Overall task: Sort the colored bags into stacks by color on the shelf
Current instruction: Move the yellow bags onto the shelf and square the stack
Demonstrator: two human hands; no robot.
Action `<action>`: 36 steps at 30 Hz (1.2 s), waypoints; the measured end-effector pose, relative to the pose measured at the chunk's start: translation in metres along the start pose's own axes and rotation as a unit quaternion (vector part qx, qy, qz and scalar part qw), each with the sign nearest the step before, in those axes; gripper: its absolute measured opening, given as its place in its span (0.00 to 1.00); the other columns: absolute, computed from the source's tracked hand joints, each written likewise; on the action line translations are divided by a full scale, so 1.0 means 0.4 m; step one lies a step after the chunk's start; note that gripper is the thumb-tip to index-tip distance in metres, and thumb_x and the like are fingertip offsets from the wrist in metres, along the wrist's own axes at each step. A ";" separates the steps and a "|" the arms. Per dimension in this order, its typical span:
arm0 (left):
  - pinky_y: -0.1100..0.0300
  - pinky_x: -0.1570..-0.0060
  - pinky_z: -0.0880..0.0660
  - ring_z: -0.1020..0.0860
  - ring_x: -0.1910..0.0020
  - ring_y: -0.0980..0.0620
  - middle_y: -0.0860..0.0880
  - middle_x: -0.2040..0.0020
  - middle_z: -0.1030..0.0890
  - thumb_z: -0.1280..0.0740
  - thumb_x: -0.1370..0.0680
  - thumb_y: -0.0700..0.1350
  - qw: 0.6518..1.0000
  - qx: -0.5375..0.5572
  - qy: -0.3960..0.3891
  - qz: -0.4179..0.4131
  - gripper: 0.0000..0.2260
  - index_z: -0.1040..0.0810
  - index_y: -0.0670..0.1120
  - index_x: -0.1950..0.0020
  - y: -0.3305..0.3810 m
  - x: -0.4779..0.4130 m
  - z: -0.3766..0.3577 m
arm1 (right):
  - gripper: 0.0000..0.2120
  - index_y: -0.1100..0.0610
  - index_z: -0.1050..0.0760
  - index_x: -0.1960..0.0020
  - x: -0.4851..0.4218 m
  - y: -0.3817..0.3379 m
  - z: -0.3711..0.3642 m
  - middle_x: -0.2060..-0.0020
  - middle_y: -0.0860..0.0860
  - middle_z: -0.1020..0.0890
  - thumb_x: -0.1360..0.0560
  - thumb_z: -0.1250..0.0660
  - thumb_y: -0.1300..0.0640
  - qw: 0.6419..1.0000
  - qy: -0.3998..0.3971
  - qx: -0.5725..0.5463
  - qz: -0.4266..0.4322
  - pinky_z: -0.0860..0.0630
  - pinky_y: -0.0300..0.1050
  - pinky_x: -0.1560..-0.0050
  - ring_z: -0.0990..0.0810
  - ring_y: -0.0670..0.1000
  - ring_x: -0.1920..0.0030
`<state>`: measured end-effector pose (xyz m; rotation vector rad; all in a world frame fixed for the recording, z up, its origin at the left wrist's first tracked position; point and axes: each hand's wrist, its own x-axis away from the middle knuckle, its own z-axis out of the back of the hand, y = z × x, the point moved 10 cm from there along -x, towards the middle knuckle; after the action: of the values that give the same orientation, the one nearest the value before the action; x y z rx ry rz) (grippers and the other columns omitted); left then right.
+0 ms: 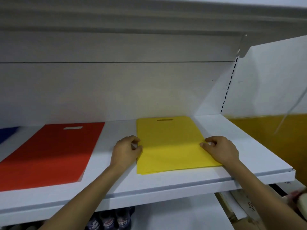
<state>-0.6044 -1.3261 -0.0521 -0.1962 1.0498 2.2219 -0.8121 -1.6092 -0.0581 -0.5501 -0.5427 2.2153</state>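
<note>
On shelf (116, 183), yellow bags (171, 146) long front-to-back, slot (165, 120) rearward; left hand (126, 150), right hand (221, 150) pinching sides.

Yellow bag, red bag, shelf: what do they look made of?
The yellow bag: thin matte sheet, lies flat, die-cut handle slot; likely non-woven fabric, possibly plastic. The red bag: same matte look and slot, likely the same. The shelf: smooth white, slight sheen, folded front lip; probably painted metal.

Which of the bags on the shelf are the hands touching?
The yellow bag, rightmost on the shelf: the left hand and right hand grip its side edges. The red bag and blue bag lie untouched.
</note>
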 end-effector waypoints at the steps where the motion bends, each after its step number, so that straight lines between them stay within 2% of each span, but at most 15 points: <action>1: 0.63 0.58 0.29 0.22 0.58 0.52 0.49 0.56 0.18 0.29 0.25 0.43 1.000 -0.012 -0.001 -0.007 0.09 0.19 0.44 0.46 0.008 0.002 0.001 | 0.19 0.52 0.20 0.41 -0.002 0.000 0.000 0.56 0.47 0.21 0.27 0.31 0.42 1.000 -0.004 0.006 -0.002 0.25 0.47 0.51 0.21 0.54 0.48; 4: 0.61 0.55 0.28 0.21 0.52 0.47 0.46 0.52 0.20 0.33 0.23 0.44 0.995 -0.083 -0.040 -0.042 0.11 0.20 0.43 0.43 0.036 0.001 -0.012 | 0.21 0.53 0.22 0.39 -0.011 -0.001 0.008 0.56 0.48 0.20 0.28 0.30 0.43 1.000 -0.027 0.002 -0.016 0.24 0.49 0.50 0.21 0.55 0.49; 6: 0.57 0.55 0.24 0.22 0.49 0.45 0.46 0.48 0.20 0.31 0.25 0.47 0.973 -0.200 -0.066 -0.092 0.15 0.21 0.45 0.40 0.068 -0.004 -0.005 | 0.22 0.53 0.24 0.37 -0.016 -0.034 0.038 0.54 0.49 0.20 0.28 0.31 0.44 0.999 -0.010 0.032 0.004 0.24 0.49 0.51 0.21 0.54 0.49; 8: 0.55 0.64 0.22 0.20 0.55 0.44 0.47 0.55 0.18 0.23 0.35 0.48 0.931 -0.317 -0.050 -0.175 0.19 0.18 0.46 0.47 0.105 -0.015 0.027 | 0.25 0.53 0.27 0.34 -0.017 -0.116 0.057 0.43 0.53 0.21 0.28 0.30 0.45 0.993 0.012 0.096 0.073 0.26 0.50 0.47 0.25 0.57 0.42; 9: 0.54 0.65 0.22 0.20 0.57 0.44 0.46 0.57 0.18 0.21 0.40 0.48 0.912 -0.354 -0.041 -0.203 0.20 0.17 0.45 0.50 0.121 -0.021 0.053 | 0.26 0.53 0.28 0.32 -0.013 -0.171 0.058 0.39 0.54 0.23 0.27 0.31 0.45 0.985 0.018 0.131 0.115 0.28 0.51 0.44 0.27 0.58 0.38; 10: 0.52 0.59 0.22 0.20 0.55 0.43 0.46 0.54 0.18 0.21 0.39 0.49 0.895 -0.385 -0.029 -0.223 0.22 0.18 0.45 0.48 0.137 -0.030 0.084 | 0.28 0.52 0.30 0.31 -0.006 -0.232 0.053 0.35 0.54 0.26 0.27 0.31 0.44 0.975 0.018 0.159 0.154 0.31 0.51 0.41 0.29 0.57 0.35; 11: 0.50 0.49 0.25 0.21 0.47 0.43 0.45 0.47 0.19 0.24 0.35 0.49 0.884 -0.412 -0.039 -0.217 0.24 0.21 0.45 0.41 0.140 -0.044 0.117 | 0.29 0.52 0.33 0.29 0.000 -0.293 0.043 0.33 0.53 0.28 0.27 0.32 0.44 0.967 0.009 0.175 0.185 0.32 0.50 0.40 0.31 0.57 0.34; 12: 0.49 0.40 0.30 0.26 0.38 0.44 0.45 0.38 0.23 0.29 0.28 0.50 0.876 -0.437 -0.052 -0.198 0.25 0.27 0.45 0.33 0.132 -0.064 0.155 | 0.31 0.51 0.36 0.27 0.005 -0.353 0.029 0.31 0.52 0.29 0.27 0.32 0.44 0.962 -0.009 0.180 0.207 0.33 0.50 0.39 0.32 0.56 0.32; 14: 0.51 0.31 0.40 0.36 0.29 0.45 0.46 0.28 0.33 0.39 0.22 0.50 0.875 -0.462 -0.061 -0.136 0.26 0.40 0.47 0.25 0.100 -0.103 0.253 | 0.33 0.49 0.41 0.25 0.017 -0.480 -0.007 0.29 0.51 0.33 0.26 0.33 0.44 0.951 -0.055 0.191 0.237 0.34 0.50 0.36 0.34 0.55 0.31; 17: 0.52 0.27 0.45 0.39 0.27 0.45 0.45 0.25 0.38 0.40 0.20 0.50 0.890 -0.449 -0.062 -0.052 0.29 0.47 0.46 0.22 0.037 -0.109 0.417 | 0.34 0.49 0.44 0.24 0.061 -0.693 -0.064 0.29 0.52 0.33 0.25 0.34 0.45 0.928 -0.092 0.210 0.295 0.34 0.52 0.35 0.33 0.56 0.31; 20: 0.52 0.25 0.50 0.43 0.24 0.46 0.45 0.23 0.42 0.40 0.20 0.51 0.888 -0.454 -0.065 0.016 0.32 0.51 0.45 0.21 -0.068 -0.070 0.575 | 0.34 0.50 0.45 0.24 0.144 -0.910 -0.136 0.30 0.53 0.33 0.25 0.35 0.46 0.907 -0.116 0.200 0.353 0.35 0.52 0.34 0.33 0.56 0.31; 22: 0.50 0.25 0.49 0.43 0.24 0.46 0.45 0.23 0.42 0.40 0.21 0.54 0.885 -0.460 -0.050 0.046 0.33 0.50 0.45 0.21 -0.143 -0.024 0.693 | 0.34 0.49 0.45 0.24 0.224 -1.054 -0.187 0.29 0.53 0.34 0.25 0.34 0.47 0.894 -0.141 0.178 0.386 0.36 0.51 0.33 0.34 0.56 0.30; 27: 0.49 0.34 0.34 0.32 0.32 0.43 0.45 0.29 0.31 0.38 0.24 0.58 0.863 -0.496 -0.003 0.101 0.31 0.40 0.47 0.25 -0.312 0.150 0.996 | 0.34 0.49 0.42 0.25 0.470 -1.384 -0.297 0.30 0.52 0.31 0.27 0.33 0.46 0.851 -0.172 0.125 0.480 0.36 0.49 0.36 0.31 0.55 0.32; 33: 0.51 0.37 0.34 0.31 0.34 0.44 0.45 0.32 0.29 0.37 0.25 0.51 0.819 -0.522 0.019 0.237 0.25 0.35 0.47 0.29 -0.543 0.448 1.386 | 0.32 0.51 0.40 0.26 0.844 -1.740 -0.408 0.31 0.52 0.30 0.27 0.33 0.48 0.784 -0.179 0.112 0.584 0.33 0.55 0.35 0.30 0.56 0.33; 36: 0.51 0.42 0.31 0.31 0.35 0.43 0.45 0.33 0.28 0.37 0.24 0.51 0.796 -0.527 0.028 0.295 0.25 0.36 0.45 0.29 -0.630 0.600 1.539 | 0.33 0.51 0.40 0.26 1.013 -1.878 -0.468 0.29 0.51 0.31 0.28 0.33 0.48 0.757 -0.183 0.113 0.617 0.32 0.53 0.35 0.30 0.56 0.32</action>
<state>-0.5459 -0.6390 0.1037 -0.4500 -0.3112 3.1705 -0.5193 -0.8032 0.1085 -0.3515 -0.0015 3.6487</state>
